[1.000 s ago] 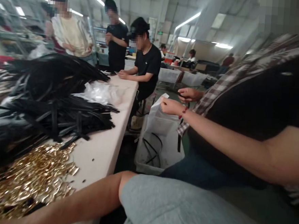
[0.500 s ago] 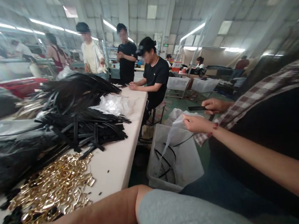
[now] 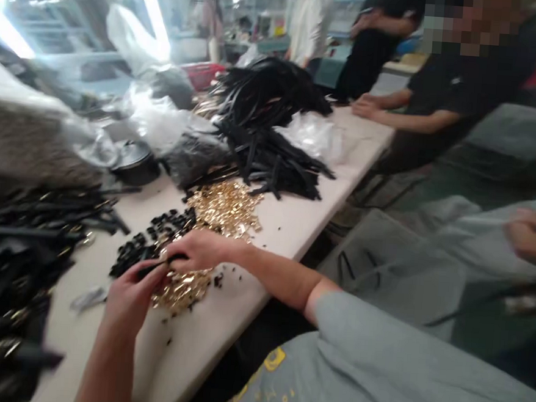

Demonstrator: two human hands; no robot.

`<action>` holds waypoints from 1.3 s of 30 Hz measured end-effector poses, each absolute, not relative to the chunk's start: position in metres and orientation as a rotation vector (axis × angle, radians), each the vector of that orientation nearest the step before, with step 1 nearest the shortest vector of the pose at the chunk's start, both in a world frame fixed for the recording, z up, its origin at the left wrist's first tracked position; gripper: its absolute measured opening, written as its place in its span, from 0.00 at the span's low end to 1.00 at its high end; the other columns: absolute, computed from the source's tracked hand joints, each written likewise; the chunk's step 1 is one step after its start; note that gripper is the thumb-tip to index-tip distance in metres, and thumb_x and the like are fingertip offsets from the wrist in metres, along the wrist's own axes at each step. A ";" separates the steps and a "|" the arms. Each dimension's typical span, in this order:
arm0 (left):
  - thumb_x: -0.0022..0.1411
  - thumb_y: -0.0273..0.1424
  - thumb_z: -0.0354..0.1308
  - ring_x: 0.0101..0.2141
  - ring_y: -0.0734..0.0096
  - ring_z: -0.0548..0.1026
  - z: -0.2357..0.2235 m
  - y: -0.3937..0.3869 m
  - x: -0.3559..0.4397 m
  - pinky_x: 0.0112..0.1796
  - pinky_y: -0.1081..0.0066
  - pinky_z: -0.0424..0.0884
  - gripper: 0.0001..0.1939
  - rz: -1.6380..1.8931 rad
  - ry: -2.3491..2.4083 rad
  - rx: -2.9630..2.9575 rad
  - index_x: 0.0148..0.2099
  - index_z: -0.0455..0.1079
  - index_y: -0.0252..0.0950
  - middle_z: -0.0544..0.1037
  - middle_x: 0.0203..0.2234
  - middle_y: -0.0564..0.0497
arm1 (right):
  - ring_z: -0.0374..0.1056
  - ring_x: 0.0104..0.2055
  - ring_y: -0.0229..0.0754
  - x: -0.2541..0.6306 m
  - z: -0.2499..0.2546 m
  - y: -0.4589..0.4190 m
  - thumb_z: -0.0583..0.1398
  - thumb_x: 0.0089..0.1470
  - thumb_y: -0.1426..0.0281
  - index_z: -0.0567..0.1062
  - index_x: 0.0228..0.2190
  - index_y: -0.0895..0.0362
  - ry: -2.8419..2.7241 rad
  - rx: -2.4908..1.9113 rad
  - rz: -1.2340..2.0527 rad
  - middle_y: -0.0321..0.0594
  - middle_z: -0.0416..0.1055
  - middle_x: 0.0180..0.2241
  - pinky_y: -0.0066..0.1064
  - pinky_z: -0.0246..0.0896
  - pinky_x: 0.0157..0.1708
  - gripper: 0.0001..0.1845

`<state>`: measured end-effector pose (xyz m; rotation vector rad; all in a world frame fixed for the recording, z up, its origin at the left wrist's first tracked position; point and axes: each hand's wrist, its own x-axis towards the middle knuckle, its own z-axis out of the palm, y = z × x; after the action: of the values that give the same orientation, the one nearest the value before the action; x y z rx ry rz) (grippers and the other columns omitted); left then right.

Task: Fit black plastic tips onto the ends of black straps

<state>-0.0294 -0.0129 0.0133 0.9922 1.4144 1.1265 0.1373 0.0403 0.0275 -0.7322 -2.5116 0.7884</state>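
Over the table, my left hand (image 3: 128, 289) and my right hand (image 3: 200, 249) come together. Both are closed on a short black strap (image 3: 149, 270), which shows between the fingers, a little blurred. Whether a buckle is on it I cannot tell. Beneath and around the hands lie gold metal buckles (image 3: 225, 207) in a loose heap. Small black loops (image 3: 129, 255) are piled at the heap's left side. Beyond it, a bundle of black straps (image 3: 280, 159) rests on the table.
At the left, many black straps with gold fittings (image 3: 21, 251) cover the table (image 3: 237, 312). Behind stand a dark lidded pot (image 3: 135, 161) and plastic bags (image 3: 154, 116). A translucent bin (image 3: 383, 264) is right of the table. One person sits at the far end; another's hand (image 3: 534, 235) shows at right.
My view has swung left and down. Both my hands now show over the table, and the co-worker's hands have shifted toward the right edge.
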 end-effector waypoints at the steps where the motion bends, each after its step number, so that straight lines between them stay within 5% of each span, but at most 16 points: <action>1: 0.31 0.43 0.79 0.22 0.74 0.72 0.012 -0.021 -0.038 0.24 0.76 0.69 0.28 1.140 1.438 0.900 0.33 0.75 0.34 0.75 0.22 0.53 | 0.66 0.32 0.36 0.133 0.020 0.044 0.60 0.57 0.73 0.79 0.37 0.59 -2.475 -0.730 0.795 0.34 0.74 0.30 0.24 0.54 0.30 0.07; 8: 0.34 0.38 0.79 0.21 0.76 0.71 0.011 -0.013 -0.050 0.23 0.78 0.68 0.24 1.195 1.297 0.819 0.31 0.74 0.32 0.75 0.20 0.50 | 0.60 0.28 0.34 0.166 0.018 0.068 0.56 0.53 0.75 0.76 0.31 0.60 -2.439 -0.651 1.079 0.33 0.68 0.26 0.26 0.51 0.30 0.08; 14: 0.32 0.35 0.80 0.21 0.79 0.70 0.008 -0.014 -0.048 0.24 0.80 0.68 0.25 1.247 1.240 0.726 0.29 0.71 0.32 0.72 0.20 0.54 | 0.65 0.33 0.35 0.153 0.008 0.062 0.56 0.52 0.77 0.77 0.38 0.60 -2.382 -0.603 0.991 0.36 0.72 0.31 0.26 0.55 0.36 0.13; 25: 0.32 0.38 0.79 0.23 0.75 0.74 0.001 -0.012 -0.041 0.28 0.76 0.73 0.26 1.337 1.288 0.762 0.31 0.73 0.32 0.76 0.23 0.52 | 0.61 0.29 0.34 0.137 -0.002 0.053 0.57 0.60 0.70 0.74 0.32 0.60 -2.261 -0.679 0.921 0.35 0.69 0.27 0.27 0.51 0.32 0.07; 34: 0.52 0.39 0.70 0.27 0.70 0.77 -0.009 -0.014 -0.033 0.31 0.73 0.74 0.16 1.498 1.573 1.278 0.40 0.76 0.35 0.79 0.28 0.51 | 0.58 0.28 0.34 0.126 0.009 0.043 0.61 0.58 0.68 0.72 0.27 0.58 -2.236 -1.050 0.702 0.34 0.67 0.25 0.29 0.44 0.30 0.09; 39: 0.58 0.41 0.66 0.36 0.65 0.80 -0.004 -0.019 -0.035 0.41 0.67 0.77 0.18 1.409 1.301 1.268 0.47 0.77 0.36 0.82 0.37 0.46 | 0.56 0.27 0.33 0.138 0.010 0.053 0.62 0.58 0.67 0.70 0.26 0.59 -2.128 -1.039 0.804 0.32 0.65 0.24 0.28 0.44 0.29 0.12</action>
<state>-0.0352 -0.0192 -0.0045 1.2677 1.3014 1.4088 0.1376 0.0532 0.0104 -1.0392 -2.1280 0.8039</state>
